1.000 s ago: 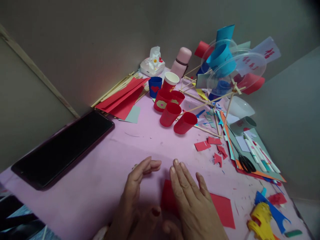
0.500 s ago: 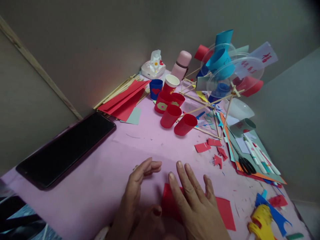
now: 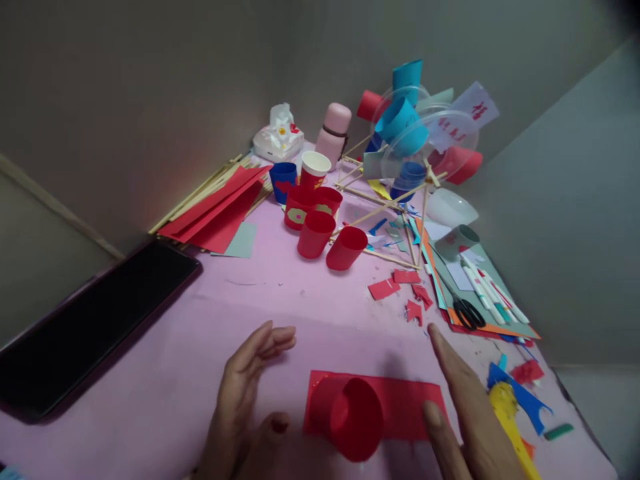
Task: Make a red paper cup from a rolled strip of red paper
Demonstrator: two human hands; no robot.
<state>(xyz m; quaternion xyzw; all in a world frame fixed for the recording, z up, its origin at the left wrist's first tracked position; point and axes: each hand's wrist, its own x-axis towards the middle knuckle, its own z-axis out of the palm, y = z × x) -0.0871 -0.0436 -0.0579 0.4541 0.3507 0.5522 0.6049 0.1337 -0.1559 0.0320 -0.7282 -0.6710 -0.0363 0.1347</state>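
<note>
A red paper cup or tube stands near the front of the pink-covered table, its round opening facing me. It rests over a flat red paper strip. To the left of the cup hovers my left hand, thumb and fingers apart, holding nothing. On the other side my right hand is spread, its thumb over the strip's right end and nothing in its grasp. Farther back are two plain red cups and flower-marked red cups.
A large black phone lies at left, below red paper sheets. At right are red scraps, black-handled scissors, markers and a yellow glue gun. Behind stands a stick wheel model beside a pink bottle.
My right hand has moved right, off the red paper, uncovering the red cup and strip. My left hand has shifted slightly left. The view has turned, so the table objects appear farther left.
</note>
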